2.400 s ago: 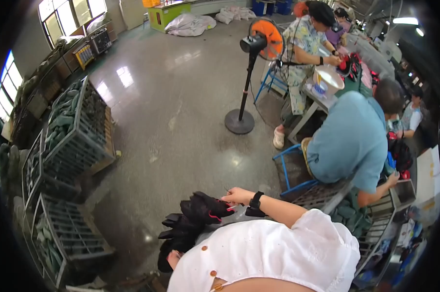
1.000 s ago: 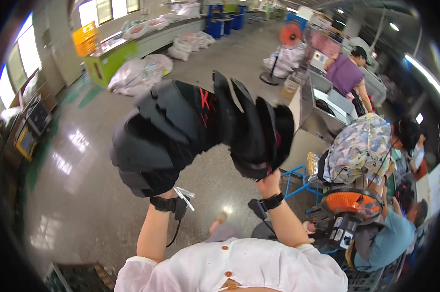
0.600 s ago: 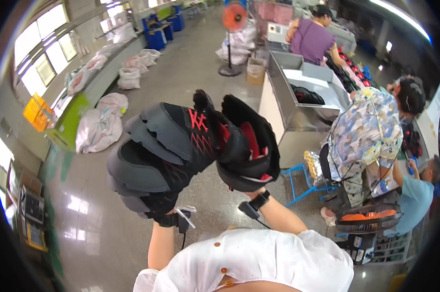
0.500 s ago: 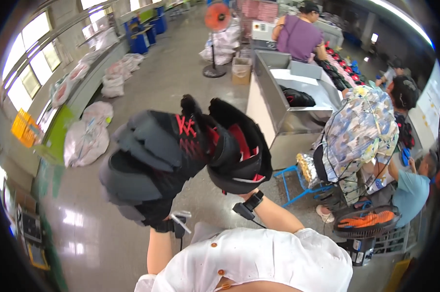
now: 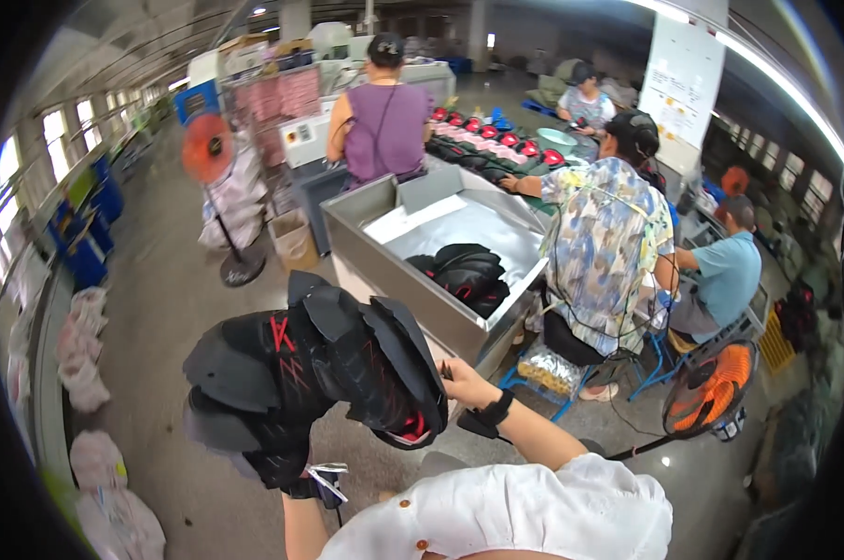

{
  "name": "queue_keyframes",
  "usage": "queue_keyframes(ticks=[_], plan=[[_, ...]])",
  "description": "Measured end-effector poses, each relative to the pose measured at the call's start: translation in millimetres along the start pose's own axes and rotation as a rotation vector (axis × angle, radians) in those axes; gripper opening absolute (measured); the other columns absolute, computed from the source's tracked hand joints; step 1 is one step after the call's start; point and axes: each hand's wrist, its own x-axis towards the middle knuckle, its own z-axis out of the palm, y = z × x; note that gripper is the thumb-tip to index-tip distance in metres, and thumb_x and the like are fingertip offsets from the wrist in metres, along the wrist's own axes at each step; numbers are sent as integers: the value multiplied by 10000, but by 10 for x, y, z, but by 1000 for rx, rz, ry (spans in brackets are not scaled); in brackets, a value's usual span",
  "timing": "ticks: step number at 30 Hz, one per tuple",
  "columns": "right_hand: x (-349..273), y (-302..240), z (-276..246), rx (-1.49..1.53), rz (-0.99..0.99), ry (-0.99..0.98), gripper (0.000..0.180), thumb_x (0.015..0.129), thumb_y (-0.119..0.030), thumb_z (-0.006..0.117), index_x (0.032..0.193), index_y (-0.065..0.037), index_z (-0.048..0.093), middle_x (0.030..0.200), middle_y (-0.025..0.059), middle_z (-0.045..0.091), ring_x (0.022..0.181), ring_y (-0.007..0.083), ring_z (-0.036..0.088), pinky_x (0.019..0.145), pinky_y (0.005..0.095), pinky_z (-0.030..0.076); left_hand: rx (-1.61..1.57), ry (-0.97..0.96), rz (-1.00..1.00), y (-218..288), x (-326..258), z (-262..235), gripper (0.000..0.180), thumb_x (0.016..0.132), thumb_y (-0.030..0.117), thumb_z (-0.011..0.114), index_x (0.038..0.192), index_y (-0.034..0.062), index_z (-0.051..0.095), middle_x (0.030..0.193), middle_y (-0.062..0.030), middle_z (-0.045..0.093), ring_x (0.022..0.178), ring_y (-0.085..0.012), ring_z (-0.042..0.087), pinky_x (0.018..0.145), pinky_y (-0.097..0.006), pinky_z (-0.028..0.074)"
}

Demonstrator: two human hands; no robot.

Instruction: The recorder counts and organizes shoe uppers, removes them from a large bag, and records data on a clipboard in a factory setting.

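Note:
A thick stack of black shoe uppers [image 5: 347, 359] with red lacing-like stitching hangs in front of me, nested into one another and arching between my two arms. My right hand [image 5: 461, 385] grips the right end of the stack, its fingers partly hidden behind the edge. At the lower left the stack covers my left hand; only the wrist [image 5: 302, 487] with its dark band shows, under the pieces it holds up. Just beyond stands a metal-rimmed bin [image 5: 412, 289] with a pale lining, where a few more black uppers [image 5: 468, 273] with red parts lie.
A person in purple [image 5: 380, 135] stands behind the bin. Beside it sits one in a patterned top [image 5: 604, 247], one in light blue [image 5: 730, 271] further right. Orange fans stand left [image 5: 209, 149] and right [image 5: 711, 390]. White sacks [image 5: 114, 499] lie at left, near a cardboard box [image 5: 293, 238].
My view has swung right and up, and the bin is now nearer the middle. The right end of the stack has tipped over, hiding its red insides; both hands still hold it.

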Motion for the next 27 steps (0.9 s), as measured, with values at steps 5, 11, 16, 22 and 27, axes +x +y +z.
queue_keyframes(ticks=[5, 11, 16, 22, 27], plan=[[243, -262, -426, -374, -240, 162, 375, 711, -149, 723, 615, -52, 374, 571, -21, 393, 559, 59, 338, 488, 236, 286, -46, -142, 143, -629, 1459, 509, 485, 869, 340, 467, 1273, 77, 419, 1310, -129, 418, 1208, -251, 382, 1023, -392, 280], [821, -559, -1230, -447, -256, 291, 411, 709, -143, 728, 588, -43, 349, 544, -4, 321, 529, 81, 278, 472, 255, 243, -31, -278, 322, -791, 2897, 1311, 479, 868, 338, 469, 1267, 76, 427, 1305, -132, 423, 1205, -251, 386, 1018, -395, 288], [1651, -851, -1785, -621, -298, 410, 403, 715, -212, 724, 604, -24, 386, 538, 47, 367, 506, 129, 329, 468, 268, 302, 28, -368, 442, -1009, 4337, 1753, 474, 867, 336, 470, 1262, 75, 434, 1302, -135, 427, 1202, -251, 390, 1014, -397, 295], [2161, -486, -2600, -1090, -252, 979, 324, 715, -259, 684, 631, -36, 465, 603, 127, 506, 583, 315, 516, 518, 378, 397, -21, -458, 519, -374, 5657, 2833, 469, 866, 333, 471, 1256, 74, 442, 1298, -138, 432, 1199, -251, 394, 1009, -401, 303], [2482, 141, -3386, -1572, 156, 919, 106, 707, -171, 598, 690, -71, 565, 705, 87, 584, 696, 285, 583, 604, 385, 474, 339, -906, 592, -384, 6393, 4775, 369, 819, 210, 481, 1147, 42, 511, 1078, -176, 567, 998, -295, 548, 852, -393, 434]])
